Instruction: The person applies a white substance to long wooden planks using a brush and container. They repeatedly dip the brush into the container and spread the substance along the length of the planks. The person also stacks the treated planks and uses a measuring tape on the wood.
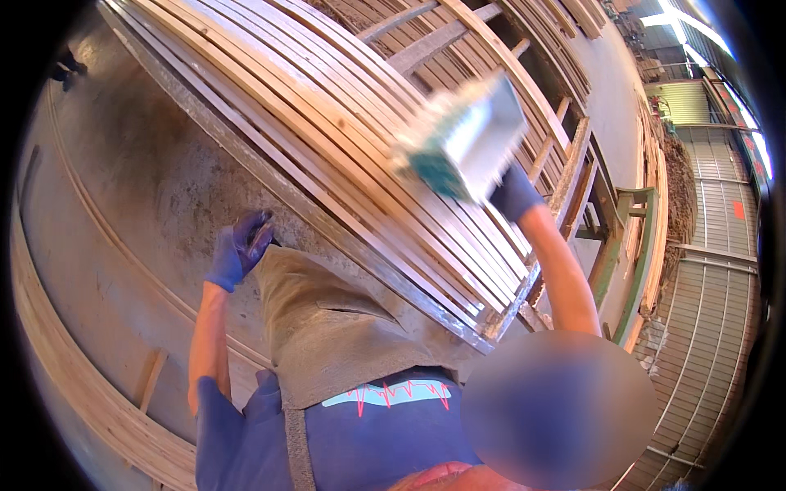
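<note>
My right hand point(514, 195), in a dark blue glove, grips a wide brush point(463, 147) over the wooden strips. Motion blurs the brush; it shows pale, shaggy bristles, a teal side and a whitish, shiny face. Under it, long narrow wooden strips point(327, 123) lie side by side on a rack, some with a wet-looking sheen. My left hand point(239, 248), in a blue glove with dark fingers, hangs off the near side of the rack beside my brown apron point(327, 327). Its fingers are loosely bent and apart, with nothing visible in them.
The rack's worn edge rail point(270, 180) runs diagonally past my apron. Beyond lie slatted wooden frames point(426, 49) and a green metal frame point(647, 221). Long boards point(90, 393) curve along the lower left. A stained concrete floor point(155, 172) lies left of the rack.
</note>
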A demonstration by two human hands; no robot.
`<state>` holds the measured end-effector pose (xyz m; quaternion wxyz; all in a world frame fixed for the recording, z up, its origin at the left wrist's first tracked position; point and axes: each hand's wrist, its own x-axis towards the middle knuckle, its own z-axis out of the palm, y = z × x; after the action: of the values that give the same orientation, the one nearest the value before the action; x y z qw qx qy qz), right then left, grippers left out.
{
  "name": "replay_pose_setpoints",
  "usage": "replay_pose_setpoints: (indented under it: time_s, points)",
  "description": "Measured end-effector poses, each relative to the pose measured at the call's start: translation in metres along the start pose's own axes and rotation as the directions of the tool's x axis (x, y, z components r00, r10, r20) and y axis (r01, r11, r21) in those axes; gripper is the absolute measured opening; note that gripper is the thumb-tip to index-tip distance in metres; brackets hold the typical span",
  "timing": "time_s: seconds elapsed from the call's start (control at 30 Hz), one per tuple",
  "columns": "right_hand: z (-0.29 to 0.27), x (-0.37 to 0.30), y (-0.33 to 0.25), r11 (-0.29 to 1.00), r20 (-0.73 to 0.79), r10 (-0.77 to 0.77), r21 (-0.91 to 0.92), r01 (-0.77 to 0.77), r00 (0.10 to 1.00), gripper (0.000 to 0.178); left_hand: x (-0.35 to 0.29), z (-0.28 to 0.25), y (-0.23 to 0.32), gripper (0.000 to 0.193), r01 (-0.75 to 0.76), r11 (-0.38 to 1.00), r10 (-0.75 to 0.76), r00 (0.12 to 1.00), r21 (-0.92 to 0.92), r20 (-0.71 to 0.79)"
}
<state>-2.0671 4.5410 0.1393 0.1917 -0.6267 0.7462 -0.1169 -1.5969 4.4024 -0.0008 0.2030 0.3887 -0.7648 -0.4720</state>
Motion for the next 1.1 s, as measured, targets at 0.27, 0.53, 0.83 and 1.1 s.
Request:
replay_pose_setpoints:
  time_s: [0.27,0.53,0.83,1.1]
  points:
    - [-0.033,-0.265,0.086,0.690,0.062,0.488,0.583,-0.429,0.870,0.045,-0.317,0.094,-0.236,0.039,0.879,0.033,-0.894,0.239,-0.475,0.380]
    - [-0.042,-0.137,0.030,0.960,0.050,0.098,-0.268,-0.082,0.994,0.039,-0.324,0.147,-0.305,0.031,0.752,-0.085,-0.745,0.388,-0.653,0.543]
    - [-0.012,0.142,-0.076,0.995,-0.073,-0.088,-0.053,0.084,0.993,0.031,-0.052,0.124,-0.151,0.048,0.674,0.280,-0.661,0.652,-0.683,0.372]
    - [0.005,-0.047,0.066,0.995,-0.027,-0.101,-0.024,0.100,0.995,0.033,-0.185,0.158,-0.159,0.037,0.661,0.336,-0.786,0.590,-0.671,0.187]
